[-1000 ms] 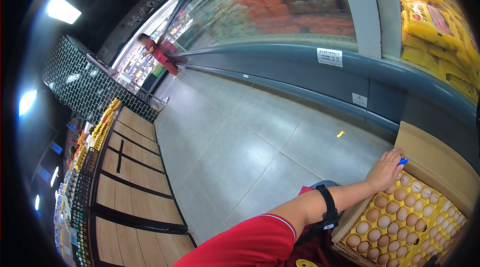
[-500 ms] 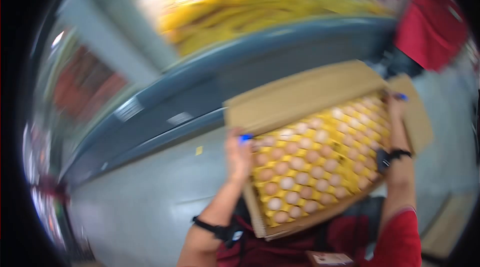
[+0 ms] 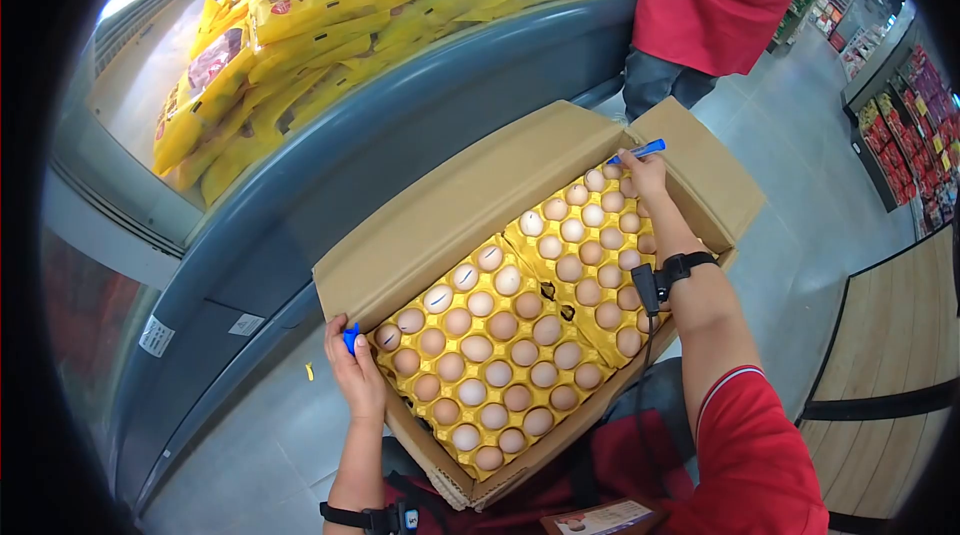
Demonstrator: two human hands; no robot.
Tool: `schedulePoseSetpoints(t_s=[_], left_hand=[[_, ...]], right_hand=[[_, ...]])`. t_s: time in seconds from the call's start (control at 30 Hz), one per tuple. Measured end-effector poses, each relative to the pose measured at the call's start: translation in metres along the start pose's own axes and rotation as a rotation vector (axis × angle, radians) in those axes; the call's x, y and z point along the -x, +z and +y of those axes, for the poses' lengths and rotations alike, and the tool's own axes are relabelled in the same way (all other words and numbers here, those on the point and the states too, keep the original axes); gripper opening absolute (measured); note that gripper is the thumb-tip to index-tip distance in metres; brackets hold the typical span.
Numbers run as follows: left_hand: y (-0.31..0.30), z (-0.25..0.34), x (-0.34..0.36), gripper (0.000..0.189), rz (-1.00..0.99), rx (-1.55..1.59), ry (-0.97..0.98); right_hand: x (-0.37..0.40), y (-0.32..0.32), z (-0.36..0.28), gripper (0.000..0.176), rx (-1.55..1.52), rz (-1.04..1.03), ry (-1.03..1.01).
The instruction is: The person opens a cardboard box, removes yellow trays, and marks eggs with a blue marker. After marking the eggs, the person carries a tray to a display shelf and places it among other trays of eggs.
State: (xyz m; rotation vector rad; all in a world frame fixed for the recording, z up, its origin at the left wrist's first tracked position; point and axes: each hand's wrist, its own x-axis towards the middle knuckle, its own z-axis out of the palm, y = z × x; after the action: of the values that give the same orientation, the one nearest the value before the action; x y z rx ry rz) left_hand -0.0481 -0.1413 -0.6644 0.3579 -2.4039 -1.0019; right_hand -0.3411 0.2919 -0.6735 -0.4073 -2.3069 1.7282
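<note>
An open cardboard box [image 3: 450, 235] holds eggs [image 3: 477, 347] in two yellow trays [image 3: 512, 307] side by side. Short dark marks show on a few eggs in the row along the far side. My left hand [image 3: 355, 375] is at the box's left corner, its fingers closed round a small blue cap [image 3: 351, 338]. Over the far right corner of the eggs, my right hand [image 3: 645, 173] grips a blue marker [image 3: 640, 151], its tip end close to an egg.
Yellow packages [image 3: 320, 45] fill a freezer [image 3: 400, 115] beyond the box. A person in a red apron [image 3: 715, 5] stands at the back right. Wooden slats [image 3: 885, 335] and product shelves [image 3: 905, 135] are at the right.
The view has turned and sharpened, so box and hands appear further left. More of the person in the red apron shows. Both hands remain at the box.
</note>
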Motion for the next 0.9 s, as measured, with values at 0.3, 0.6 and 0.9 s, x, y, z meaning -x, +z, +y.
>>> schedulePoseSetpoints(t_s=[0.3, 0.6, 0.9], left_hand=[[-0.001, 0.001, 0.001, 0.029, -0.003, -0.007, -0.004], [-0.001, 0.000, 0.001, 0.028, 0.003, 0.012, -0.009], [-0.001, -0.002, 0.002, 0.027, 0.012, 0.022, -0.021]], right_hand=[[0.007, 0.001, -0.012, 0.018, 0.102, 0.084, 0.066], [0.002, -0.011, -0.014, 0.021, 0.000, 0.050, -0.083], [0.052, 0.021, -0.059, 0.011, -0.087, -0.343, -0.164]])
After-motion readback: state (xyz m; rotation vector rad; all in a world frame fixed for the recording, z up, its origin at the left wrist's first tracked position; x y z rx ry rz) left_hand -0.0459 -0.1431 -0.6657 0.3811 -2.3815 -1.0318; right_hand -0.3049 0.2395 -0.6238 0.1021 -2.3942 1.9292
